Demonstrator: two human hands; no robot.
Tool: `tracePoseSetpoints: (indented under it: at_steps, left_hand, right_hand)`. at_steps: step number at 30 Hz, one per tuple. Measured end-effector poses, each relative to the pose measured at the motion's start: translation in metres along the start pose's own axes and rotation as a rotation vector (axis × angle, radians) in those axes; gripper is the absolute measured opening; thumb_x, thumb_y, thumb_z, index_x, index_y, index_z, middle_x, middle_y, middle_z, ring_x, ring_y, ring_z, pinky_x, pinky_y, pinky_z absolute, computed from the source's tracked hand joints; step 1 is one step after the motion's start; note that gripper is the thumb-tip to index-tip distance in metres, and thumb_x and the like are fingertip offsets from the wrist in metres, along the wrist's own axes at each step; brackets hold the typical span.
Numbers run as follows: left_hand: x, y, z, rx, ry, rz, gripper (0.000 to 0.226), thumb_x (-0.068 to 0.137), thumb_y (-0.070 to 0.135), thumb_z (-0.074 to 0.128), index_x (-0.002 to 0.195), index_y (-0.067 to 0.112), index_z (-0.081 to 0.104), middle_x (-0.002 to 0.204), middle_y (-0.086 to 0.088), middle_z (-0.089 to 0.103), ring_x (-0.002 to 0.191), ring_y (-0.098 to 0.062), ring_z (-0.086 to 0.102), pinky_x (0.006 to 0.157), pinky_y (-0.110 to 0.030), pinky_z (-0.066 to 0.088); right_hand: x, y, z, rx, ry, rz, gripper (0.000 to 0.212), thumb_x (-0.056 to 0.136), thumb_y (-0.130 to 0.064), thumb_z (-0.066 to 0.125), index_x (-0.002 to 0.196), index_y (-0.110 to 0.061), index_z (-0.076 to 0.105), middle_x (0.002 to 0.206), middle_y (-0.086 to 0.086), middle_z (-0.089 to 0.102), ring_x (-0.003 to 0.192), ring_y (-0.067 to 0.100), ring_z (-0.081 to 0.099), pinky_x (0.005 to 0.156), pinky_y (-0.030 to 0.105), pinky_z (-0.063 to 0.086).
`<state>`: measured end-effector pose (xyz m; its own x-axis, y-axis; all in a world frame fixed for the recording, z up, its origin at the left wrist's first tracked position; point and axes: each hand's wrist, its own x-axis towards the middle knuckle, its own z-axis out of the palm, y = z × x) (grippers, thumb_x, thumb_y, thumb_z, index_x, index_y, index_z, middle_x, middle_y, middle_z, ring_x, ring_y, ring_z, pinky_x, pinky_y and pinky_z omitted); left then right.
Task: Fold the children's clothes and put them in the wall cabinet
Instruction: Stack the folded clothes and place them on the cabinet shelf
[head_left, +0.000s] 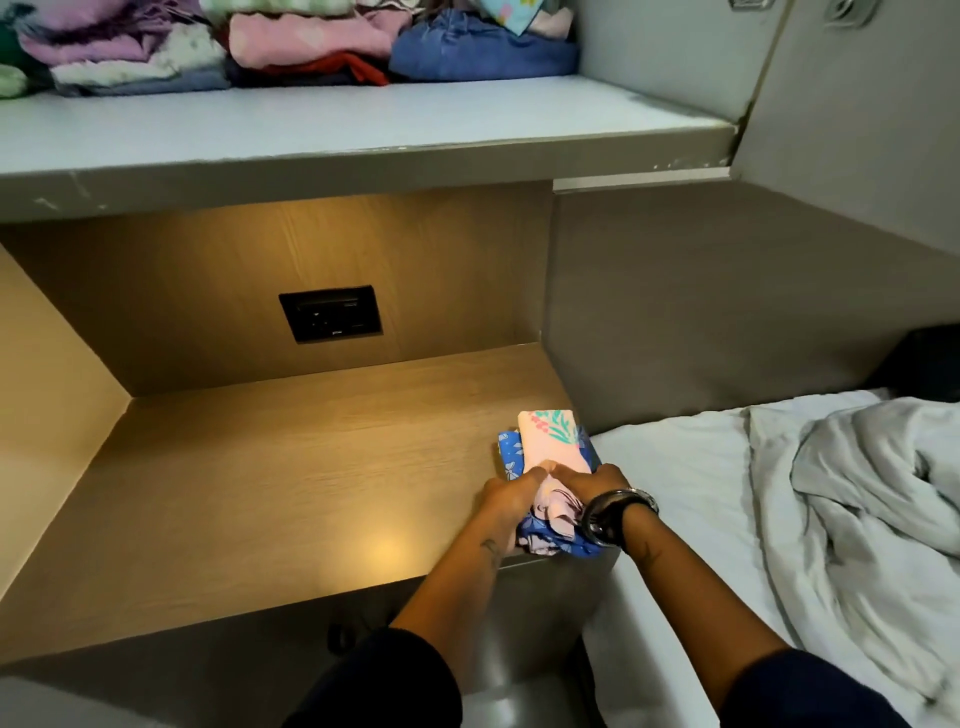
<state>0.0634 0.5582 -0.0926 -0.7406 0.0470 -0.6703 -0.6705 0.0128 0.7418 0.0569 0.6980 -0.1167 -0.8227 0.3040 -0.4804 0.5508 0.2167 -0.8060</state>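
A small stack of folded children's clothes lies at the right end of the wooden counter (260, 493): a pink printed piece (550, 436) on top of a blue patterned piece (509, 449). My left hand (506, 493) and my right hand (595, 483) both grip the near end of this stack, with pink and blue cloth bunched between them. A watch sits on my right wrist. Above, the open wall cabinet's grey shelf (363, 130) holds folded clothes: pink pieces (306, 39), a blue denim piece (478, 49) and purple pieces (93, 47).
A black socket panel (331, 313) is set in the wooden back wall of the niche. To the right lies a bed with a white sheet (691, 467) and a crumpled grey blanket (872, 493). The open cabinet door (852, 130) hangs at the upper right.
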Motion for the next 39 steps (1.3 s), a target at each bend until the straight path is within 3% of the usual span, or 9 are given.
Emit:
tracePoseSetpoints:
  at_steps: [3,12,14,17,22,25,32,37,39]
  left_hand:
    - [-0.022,-0.014,-0.022,-0.025,-0.108,-0.052,0.040,0.083,0.037,0.070,0.107,0.005,0.065,0.070,-0.004,0.076,0.052,-0.016,0.072,0.042,-0.023,0.054]
    - [-0.143,-0.098,-0.099,-0.240,-0.056,0.180,0.047,0.078,0.024,0.079,0.116,0.005,0.058,0.103,-0.019,0.073,0.089,-0.034,0.072,0.083,-0.051,0.058]
    - [-0.177,-0.086,-0.117,-0.201,-0.060,0.260,0.050,0.080,0.018,0.078,0.122,0.003,0.054,0.107,-0.015,0.069,0.095,-0.030,0.069,0.086,-0.046,0.056]
    - [-0.242,-0.057,-0.131,-0.073,-0.038,0.463,0.051,0.079,0.030,0.078,0.116,0.013,0.047,0.118,-0.011,0.063,0.102,-0.025,0.064,0.094,-0.040,0.052]
    - [-0.353,0.022,-0.128,-0.126,-0.039,1.024,0.042,0.076,0.047,0.074,0.109,0.032,0.053,0.100,0.009,0.072,0.084,-0.005,0.072,0.064,-0.023,0.059]
    - [-0.381,0.100,-0.117,-0.156,-0.092,1.180,0.046,0.076,0.047,0.071,0.115,0.026,0.057,0.106,0.003,0.073,0.093,-0.012,0.072,0.077,-0.035,0.061]
    - [-0.337,0.263,-0.065,-0.253,-0.163,0.938,0.038,0.084,0.032,0.062,0.118,0.013,0.061,0.111,-0.015,0.072,0.093,-0.033,0.071,0.067,-0.043,0.060]
    - [-0.269,0.324,-0.041,-0.163,-0.234,0.779,0.043,0.084,0.017,0.053,0.123,0.002,0.063,0.125,-0.020,0.065,0.113,-0.038,0.063,0.100,-0.052,0.049]
    - [-0.244,0.334,-0.031,-0.167,-0.175,0.763,0.037,0.088,0.016,0.050,0.119,0.002,0.065,0.116,-0.018,0.069,0.096,-0.035,0.069,0.083,-0.043,0.058]
  right_hand:
    - [-0.029,0.010,0.014,0.152,-0.053,0.043,0.031,0.074,-0.043,0.077,0.083,-0.017,0.062,0.069,-0.003,0.072,0.063,0.016,0.070,0.049,0.021,0.048]
    - [-0.185,0.049,0.072,0.478,-0.180,0.051,0.050,0.069,-0.035,0.083,0.101,0.000,0.068,0.089,0.019,0.075,0.078,0.033,0.072,0.068,0.037,0.058]
    - [-0.223,0.034,0.070,0.472,-0.231,-0.070,0.062,0.055,-0.038,0.085,0.101,0.002,0.069,0.090,0.015,0.076,0.083,0.029,0.072,0.075,0.037,0.058]
    - [-0.285,-0.012,0.051,0.428,-0.155,-0.331,0.028,0.075,-0.018,0.078,0.096,-0.004,0.067,0.076,-0.003,0.077,0.070,0.008,0.073,0.059,0.018,0.055]
    - [-0.385,-0.123,0.000,0.447,-0.099,-0.833,0.044,0.071,-0.031,0.080,0.108,-0.014,0.062,0.096,0.003,0.076,0.082,0.014,0.073,0.060,0.023,0.055]
    - [-0.399,-0.201,-0.033,0.430,-0.003,-0.999,0.032,0.078,-0.025,0.077,0.105,-0.013,0.065,0.093,0.003,0.076,0.079,0.013,0.072,0.061,0.023,0.055]
    - [-0.312,-0.352,-0.078,0.532,0.104,-0.823,0.036,0.076,-0.010,0.076,0.107,0.007,0.067,0.107,0.018,0.071,0.083,0.025,0.067,0.079,0.036,0.058]
    - [-0.229,-0.394,-0.078,0.319,0.372,-0.777,0.038,0.077,-0.017,0.066,0.111,-0.001,0.063,0.106,0.012,0.070,0.090,0.029,0.065,0.077,0.033,0.053]
    - [-0.203,-0.402,-0.077,0.188,0.457,-0.745,0.040,0.078,-0.018,0.061,0.116,-0.005,0.057,0.119,0.018,0.064,0.104,0.035,0.062,0.089,0.038,0.051]
